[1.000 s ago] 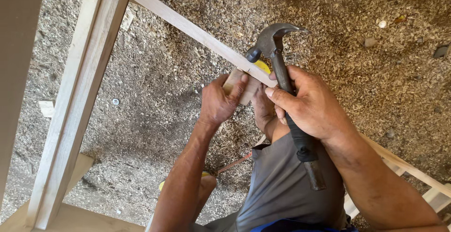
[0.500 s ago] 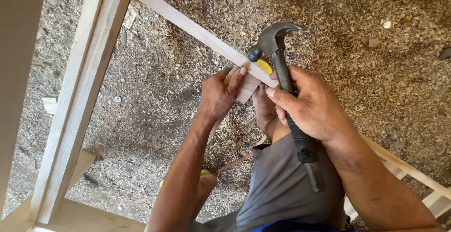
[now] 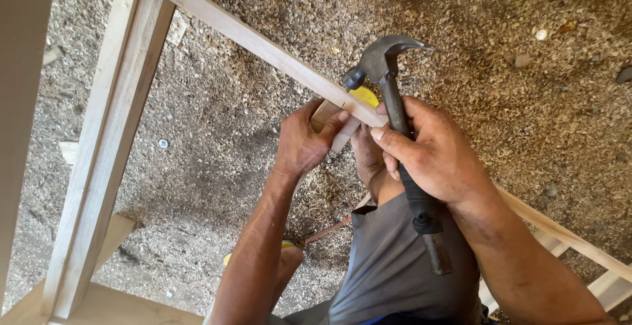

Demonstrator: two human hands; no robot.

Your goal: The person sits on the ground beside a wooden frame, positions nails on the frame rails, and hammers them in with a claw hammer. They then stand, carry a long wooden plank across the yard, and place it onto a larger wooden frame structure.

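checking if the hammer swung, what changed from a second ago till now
Hardly anything. The left hand crept slightly up along the small wood block it presses under the slat. The right hand keeps the same grip on the hammer, its head still raised just above the slat.

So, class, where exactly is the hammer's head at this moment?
In the head view, the hammer's head sits right of centre, above the right hand gripping its handle, close over the long wooden slat.

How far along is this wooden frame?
Done: the frame's left uprights already meet the top rail. In hand: the left hand presses a small block under the rail, and the right hand grips a hammer. Left: no nail is visible in that block.
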